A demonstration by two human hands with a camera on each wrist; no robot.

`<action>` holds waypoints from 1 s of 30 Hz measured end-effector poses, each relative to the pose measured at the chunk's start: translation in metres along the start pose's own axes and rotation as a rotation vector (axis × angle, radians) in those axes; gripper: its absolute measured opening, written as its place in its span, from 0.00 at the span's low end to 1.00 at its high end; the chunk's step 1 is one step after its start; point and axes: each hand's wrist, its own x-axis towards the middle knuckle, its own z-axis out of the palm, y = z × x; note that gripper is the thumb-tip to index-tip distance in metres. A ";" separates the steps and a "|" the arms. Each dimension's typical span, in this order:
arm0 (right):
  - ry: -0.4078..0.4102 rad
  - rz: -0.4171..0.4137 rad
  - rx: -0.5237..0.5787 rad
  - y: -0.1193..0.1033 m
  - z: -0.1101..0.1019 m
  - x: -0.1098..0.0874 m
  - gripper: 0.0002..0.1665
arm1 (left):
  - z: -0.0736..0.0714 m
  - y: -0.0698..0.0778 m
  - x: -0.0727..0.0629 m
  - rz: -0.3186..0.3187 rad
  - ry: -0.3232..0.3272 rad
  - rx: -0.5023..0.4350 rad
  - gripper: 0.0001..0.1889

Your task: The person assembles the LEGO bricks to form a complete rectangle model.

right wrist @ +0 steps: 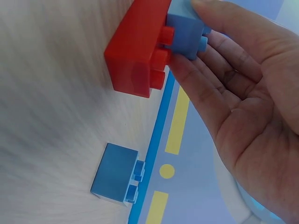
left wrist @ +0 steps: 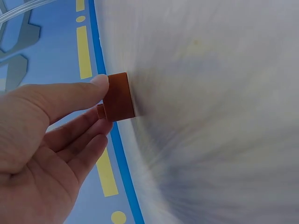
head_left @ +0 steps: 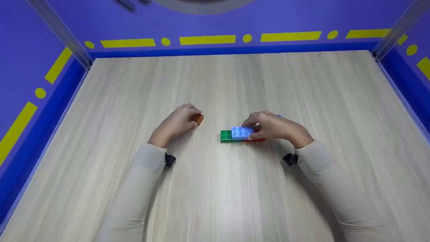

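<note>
Thumb and fingertips of my left hand [head_left: 178, 121] pinch a small brown toy building brick [left wrist: 119, 97], its plain underside turned toward the right in the head view. On the right, my right hand [head_left: 270, 125] grips a light blue brick [head_left: 239, 133] between thumb and fingers. That brick sits across the tops of a green brick [head_left: 225, 135] and a red brick [right wrist: 133, 56], which lie end to end on the table. The hand covers much of the red brick in the head view.
A separate blue brick [right wrist: 116, 172] stands on the wooden table [head_left: 215, 188], mostly hidden behind my right hand in the head view. Blue-purple walls [head_left: 215, 25] with yellow marks border the table at the back and both sides.
</note>
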 end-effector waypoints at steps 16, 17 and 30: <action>0.004 -0.001 -0.006 0.001 0.000 -0.001 0.21 | 0.003 -0.001 -0.001 -0.052 -0.017 -0.025 0.19; 0.003 -0.001 -0.003 0.001 0.000 -0.001 0.21 | 0.003 -0.002 -0.001 -0.051 -0.018 -0.023 0.19; 0.007 0.010 0.027 0.001 0.000 -0.001 0.20 | 0.002 0.003 -0.005 -0.015 -0.011 -0.020 0.16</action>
